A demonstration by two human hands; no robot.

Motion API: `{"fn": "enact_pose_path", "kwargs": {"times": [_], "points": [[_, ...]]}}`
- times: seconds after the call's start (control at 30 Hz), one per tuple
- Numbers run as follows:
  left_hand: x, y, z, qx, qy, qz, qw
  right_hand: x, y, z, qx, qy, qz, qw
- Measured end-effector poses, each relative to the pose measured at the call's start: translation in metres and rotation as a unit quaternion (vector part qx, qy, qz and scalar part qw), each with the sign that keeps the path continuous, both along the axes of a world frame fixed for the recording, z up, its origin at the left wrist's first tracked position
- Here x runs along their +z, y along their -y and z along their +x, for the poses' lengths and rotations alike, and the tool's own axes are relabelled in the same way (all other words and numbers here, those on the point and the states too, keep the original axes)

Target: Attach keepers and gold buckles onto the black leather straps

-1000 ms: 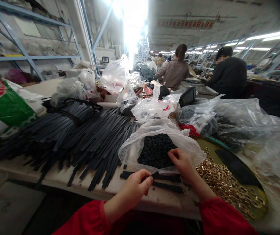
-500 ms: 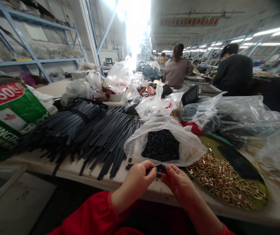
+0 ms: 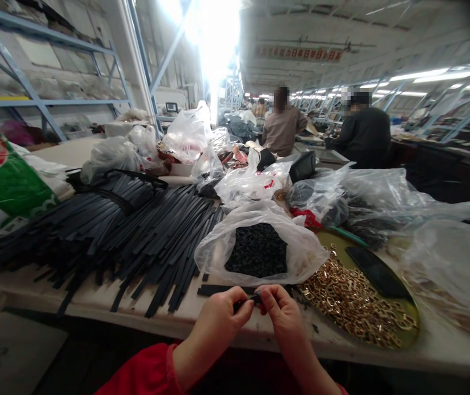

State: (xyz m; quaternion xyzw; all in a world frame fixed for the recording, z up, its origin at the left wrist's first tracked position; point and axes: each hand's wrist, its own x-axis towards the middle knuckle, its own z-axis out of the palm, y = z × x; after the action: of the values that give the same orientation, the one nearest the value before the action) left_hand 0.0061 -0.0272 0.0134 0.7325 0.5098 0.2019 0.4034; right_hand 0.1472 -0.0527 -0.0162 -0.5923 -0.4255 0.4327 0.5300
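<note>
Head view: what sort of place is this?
Probably a factory workshop, perhaps for leather-type goods: a heap of black strips and a mass of gold-coloured metal fittings lie out on the worktable, with other people farther down the long hall.

The room is a long, deep hall, its far end small and blurred. Blue metal shelving (image 3: 82, 102) stands against a pale wall (image 3: 68, 33) on the left, a yellow strip (image 3: 11, 98) showing along one shelf. Beyond it, a glaring white light (image 3: 220, 44) washes out its surroundings; whether it comes from a window cannot be told. Under the greyish ceiling (image 3: 292, 22) hangs a banner (image 3: 298, 53) with red characters. Bright tube lights (image 3: 444, 75) run into the distance at right, above slanting blue frames (image 3: 465, 112). A pale worktable (image 3: 95, 299) fills the foreground, with dark floor (image 3: 74, 356) below.
</note>
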Motion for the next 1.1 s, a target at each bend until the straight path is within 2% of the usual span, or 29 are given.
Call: {"fn": "enact_pose_path", "kwargs": {"times": [0.2,0.33,0.43,0.53,0.63,0.73,0.83,0.97,1.1], "points": [[-0.002,-0.002,0.002,0.026,-0.084,0.059,0.994,-0.008,0.0,-0.013,-0.048,-0.037,-0.016,0.998],[-0.007,0.003,0.004,0.022,-0.088,0.094,0.991,-0.016,0.002,-0.025,-0.087,-0.059,-0.013,0.994],[-0.013,0.004,0.003,0.012,-0.044,0.047,0.998,-0.021,0.002,-0.03,-0.092,-0.094,-0.009,0.991],[-0.015,0.001,0.0,0.004,0.022,-0.024,0.999,-0.024,0.0,-0.029,-0.06,-0.148,-0.021,0.987],[-0.015,0.0,-0.003,-0.011,0.056,-0.056,0.997,-0.026,0.002,-0.026,-0.037,-0.257,-0.042,0.965],[-0.018,0.002,-0.003,-0.017,0.057,-0.056,0.997,-0.028,0.005,-0.026,-0.032,-0.341,-0.05,0.938],[-0.02,0.007,-0.001,-0.018,0.064,-0.042,0.997,-0.027,0.009,-0.025,-0.016,-0.355,-0.05,0.933],[-0.015,0.011,-0.004,-0.06,0.111,-0.054,0.991,-0.021,0.01,-0.019,-0.038,-0.33,-0.06,0.941],[-0.016,0.012,-0.007,-0.039,0.127,-0.05,0.99,-0.021,0.009,-0.021,-0.022,-0.323,-0.056,0.944]]}}
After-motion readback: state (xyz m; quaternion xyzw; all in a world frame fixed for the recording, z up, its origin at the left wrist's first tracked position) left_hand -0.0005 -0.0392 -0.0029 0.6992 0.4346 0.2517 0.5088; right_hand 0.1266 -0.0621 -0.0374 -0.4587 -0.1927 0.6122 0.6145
